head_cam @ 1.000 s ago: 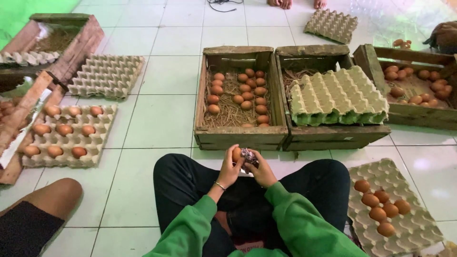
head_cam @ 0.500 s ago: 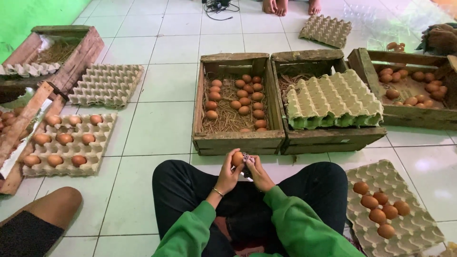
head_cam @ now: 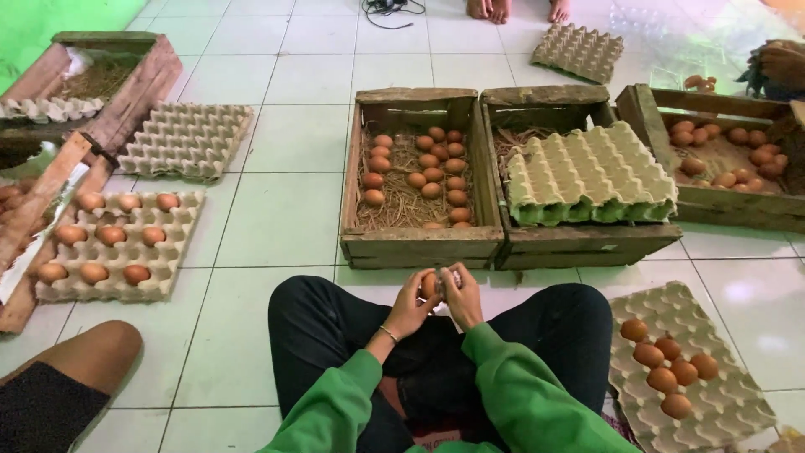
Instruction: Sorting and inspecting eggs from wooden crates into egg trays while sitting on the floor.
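Observation:
I sit cross-legged on a tiled floor in green sleeves and dark trousers. My left hand (head_cam: 411, 306) and my right hand (head_cam: 462, 295) meet above my lap, both closed around one brown egg (head_cam: 429, 285); something small and pale shows at my right fingertips. Just beyond my hands stands a wooden crate (head_cam: 419, 245) with straw and several brown eggs. By my right knee lies a grey egg tray (head_cam: 721, 411) holding several eggs.
A second crate (head_cam: 587, 239) carries a stack of egg trays (head_cam: 587, 172); a third crate (head_cam: 721, 205) with eggs stands to the right. On the left are a part-filled tray (head_cam: 113, 243), empty trays (head_cam: 186, 138) and more crates. Another person's knee (head_cam: 71, 356) is at lower left, bare feet (head_cam: 495, 8) at the top.
Both hands stay together on the egg above my lap, with only small finger movement. The view has shifted slightly.

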